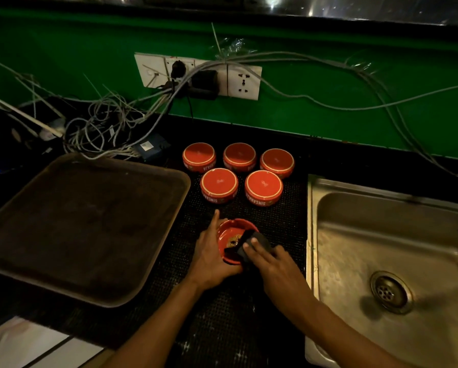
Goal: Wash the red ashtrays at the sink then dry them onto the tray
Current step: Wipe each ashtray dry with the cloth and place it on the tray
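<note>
**Ashtray wipe on the desk, tray bare**

Left: tray [84, 229] lies flat on the desk [222, 314], nothing on it.

Centre: left hand [209, 257] has its grip closed round the near-left rim of the open ashtray [229, 235], forefinger stretched along the far-left side. Ashtray sits mouth up on the dark mat, between tray and sink. Dark residue in the bowl. Right hand [273, 261] presses a dark cloth [251, 243] into the bowl, fingers flat on it; grip closed on the cloth.

Behind: five more ashtrays [238, 173] stand base up, in rows of three and two, lettering inverted.

Handling, my read: glazed ceramic, stiff, weighty, chips if knocked, slick when wet. Hold across the rim, thumb outside, fingers under. Round, so no long axis; only mouth up or down matters.

Right: sink [397, 261], basin looks wet, drain near right.
</note>
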